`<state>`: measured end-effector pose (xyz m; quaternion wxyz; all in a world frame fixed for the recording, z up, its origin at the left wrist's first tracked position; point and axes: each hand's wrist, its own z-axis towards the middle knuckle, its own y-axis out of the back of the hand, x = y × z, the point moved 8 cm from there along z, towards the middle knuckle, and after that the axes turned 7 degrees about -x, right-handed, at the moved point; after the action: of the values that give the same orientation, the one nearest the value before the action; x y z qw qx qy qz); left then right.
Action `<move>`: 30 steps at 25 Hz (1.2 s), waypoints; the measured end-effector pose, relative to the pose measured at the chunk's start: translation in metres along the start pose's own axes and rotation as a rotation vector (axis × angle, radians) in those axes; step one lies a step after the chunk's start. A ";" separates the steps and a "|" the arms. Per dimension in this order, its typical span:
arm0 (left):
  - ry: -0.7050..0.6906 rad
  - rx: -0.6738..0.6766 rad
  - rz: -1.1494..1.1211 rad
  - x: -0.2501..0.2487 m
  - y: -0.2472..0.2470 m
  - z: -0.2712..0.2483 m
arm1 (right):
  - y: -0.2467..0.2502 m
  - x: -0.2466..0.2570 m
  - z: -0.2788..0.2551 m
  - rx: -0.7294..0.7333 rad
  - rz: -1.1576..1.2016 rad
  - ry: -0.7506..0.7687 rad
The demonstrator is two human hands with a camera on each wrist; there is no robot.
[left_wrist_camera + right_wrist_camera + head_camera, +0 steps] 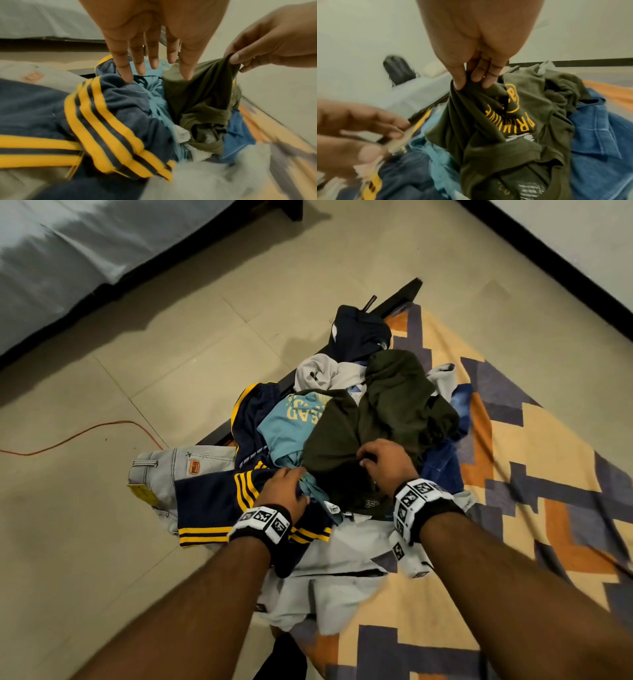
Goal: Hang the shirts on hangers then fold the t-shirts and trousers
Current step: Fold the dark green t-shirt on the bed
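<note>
A pile of crumpled clothes lies on a bed. On top is an olive green t-shirt (387,405) with yellow print (513,121). My right hand (364,462) pinches a fold of it between thumb and fingers (458,82) and lifts that fold a little. Beside it lie a light blue t-shirt (291,426) and a navy garment with yellow stripes (209,498). My left hand (291,477) is over these two, fingers straight and spread (154,65), holding nothing. Blue denim (599,142) lies under the olive shirt.
Pale grey jeans (161,470) hang off the bed's left edge. A light grey garment (342,570) lies near me. The patterned orange and blue sheet (513,474) is bare to the right. An orange cable (85,433) runs over the tiled floor; another bed (51,268) stands far left.
</note>
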<state>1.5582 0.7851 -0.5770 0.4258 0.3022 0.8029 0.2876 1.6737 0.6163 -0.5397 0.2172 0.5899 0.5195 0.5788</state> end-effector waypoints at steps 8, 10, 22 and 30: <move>-0.113 -0.085 -0.198 -0.154 -0.024 -0.144 | 0.219 0.009 -0.209 -0.617 0.632 0.061; -0.225 -0.253 -0.310 -0.197 -0.002 -0.191 | 0.269 0.000 -0.269 -0.682 0.699 0.084; -0.438 0.192 -0.399 -0.460 -0.054 -0.428 | 0.479 -0.127 -0.634 -1.061 0.372 0.102; -1.149 0.408 -0.395 -0.611 -0.052 -0.613 | 0.488 -0.200 -0.724 -0.616 0.313 -0.145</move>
<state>1.2982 0.1798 -0.0135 0.7671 0.3295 0.5259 -0.1625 1.2346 0.0149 -0.0424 0.3298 0.6088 0.2071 0.6911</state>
